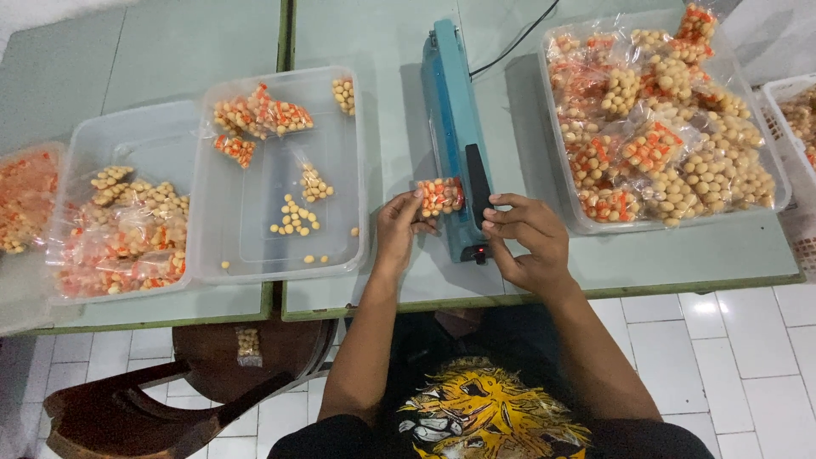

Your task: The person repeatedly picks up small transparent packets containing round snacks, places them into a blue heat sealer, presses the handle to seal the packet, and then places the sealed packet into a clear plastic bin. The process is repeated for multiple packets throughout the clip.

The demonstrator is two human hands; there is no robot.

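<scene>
- Many sealed packets of yellow and orange candies are heaped in the clear tub [769, 200] right of the blue impulse sealer [455, 136]; this part is judged done.
- Loose candies and a few bags lie in the middle tray [361, 170], judged as left to pack.
- One small candy bag [439, 196] is held at the sealer's left edge, pinched by the left hand [398, 231].
- The right hand [525, 238] is curled at the sealer's near end, fingers bent beside the black handle [478, 183].
</scene>
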